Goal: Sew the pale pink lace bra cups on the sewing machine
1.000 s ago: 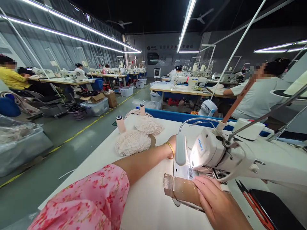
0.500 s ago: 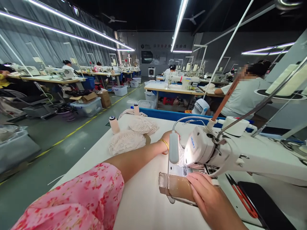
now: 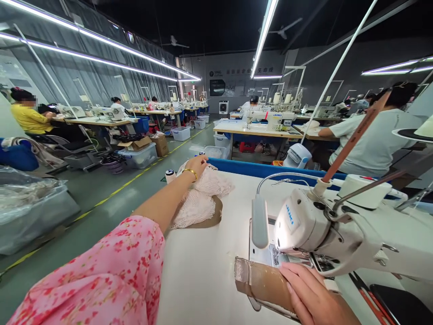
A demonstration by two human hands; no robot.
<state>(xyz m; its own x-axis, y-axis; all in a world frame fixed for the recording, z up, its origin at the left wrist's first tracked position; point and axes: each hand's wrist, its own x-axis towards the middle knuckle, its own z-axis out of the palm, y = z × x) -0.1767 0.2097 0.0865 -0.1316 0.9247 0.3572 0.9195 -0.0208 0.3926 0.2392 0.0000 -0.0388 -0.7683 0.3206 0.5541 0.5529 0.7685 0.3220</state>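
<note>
Lace pieces (image 3: 206, 194) under loosely curled left hand (image 3: 197, 163); right hand (image 3: 311, 295) flat on brown cardboard (image 3: 264, 282) beside sewing machine (image 3: 338, 225).

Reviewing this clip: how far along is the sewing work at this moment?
Looks between pieces. No lace lies under the sewing machine. The left hand reaches onto the lace pile at the table's far edge; the right hand rests on the brown taped block. Most of the pile seems left.
</note>
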